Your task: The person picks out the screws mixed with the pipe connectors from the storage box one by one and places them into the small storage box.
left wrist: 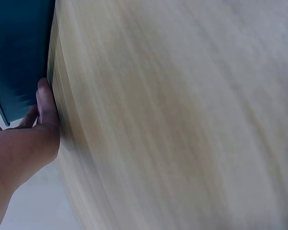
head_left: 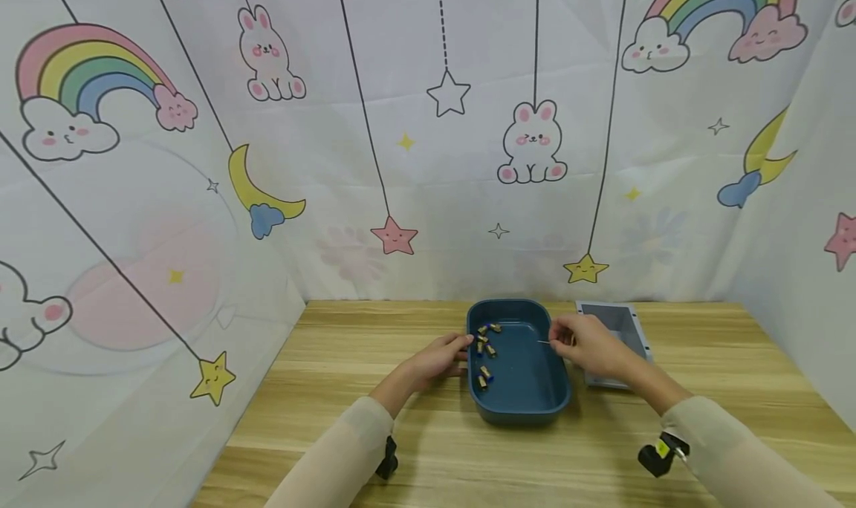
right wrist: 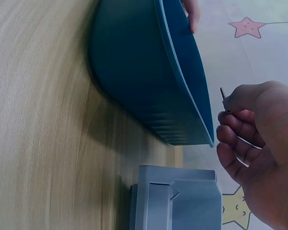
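Observation:
A dark blue plastic bin (head_left: pixel 518 411) stands on the table. My left hand (head_left: pixel 438 358) holds its left side, thumb over the rim and fingers along the outer wall; the left wrist view shows those fingers (left wrist: pixel 48 103) low against the bin. Between thumb and fingertips, my right hand (head_left: pixel 588 344) pinches a thin metal pin-like piece (right wrist: pixel 222 92) above the bin's right rim. Its exact kind is too small to tell. Several short brass-coloured pieces (head_left: pixel 491 350) with blue ends lie along the left inside of the bin.
A grey box (head_left: pixel 605 382) with an open top stands right of the blue bin, partly hidden behind my right hand. The wood-grain table (head_left: pixel 374 322) meets a patterned cloth backdrop (head_left: pixel 461 174) at the back and sides.

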`<state>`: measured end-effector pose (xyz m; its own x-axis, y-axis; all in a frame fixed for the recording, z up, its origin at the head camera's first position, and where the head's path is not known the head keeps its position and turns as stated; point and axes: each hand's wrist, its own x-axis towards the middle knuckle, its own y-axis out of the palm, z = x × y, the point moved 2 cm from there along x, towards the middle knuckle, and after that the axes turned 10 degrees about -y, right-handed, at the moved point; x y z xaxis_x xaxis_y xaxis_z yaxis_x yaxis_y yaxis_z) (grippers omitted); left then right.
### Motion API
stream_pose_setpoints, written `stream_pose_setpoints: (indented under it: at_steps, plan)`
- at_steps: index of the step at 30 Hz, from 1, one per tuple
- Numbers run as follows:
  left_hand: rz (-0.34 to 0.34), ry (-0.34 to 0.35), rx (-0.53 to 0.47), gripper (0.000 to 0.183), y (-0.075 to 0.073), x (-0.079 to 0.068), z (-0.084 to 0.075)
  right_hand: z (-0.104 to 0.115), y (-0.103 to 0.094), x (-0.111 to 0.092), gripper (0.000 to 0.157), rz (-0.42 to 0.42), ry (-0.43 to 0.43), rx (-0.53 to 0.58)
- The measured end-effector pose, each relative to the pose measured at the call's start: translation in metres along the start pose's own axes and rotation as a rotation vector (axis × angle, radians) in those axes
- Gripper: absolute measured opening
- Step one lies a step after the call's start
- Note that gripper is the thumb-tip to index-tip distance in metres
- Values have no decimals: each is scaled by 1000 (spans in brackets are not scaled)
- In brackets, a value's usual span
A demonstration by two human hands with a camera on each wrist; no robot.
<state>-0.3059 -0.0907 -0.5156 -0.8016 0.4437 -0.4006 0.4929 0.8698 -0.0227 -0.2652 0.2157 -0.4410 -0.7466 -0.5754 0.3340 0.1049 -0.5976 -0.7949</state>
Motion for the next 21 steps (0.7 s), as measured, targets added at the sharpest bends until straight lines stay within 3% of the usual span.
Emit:
stream_pose_setpoints:
  at_steps: [21]
  plan:
    - [-19, -3, 12, 60, -1, -1, 0, -12, -12, -9, 14, -36, -15, -40]
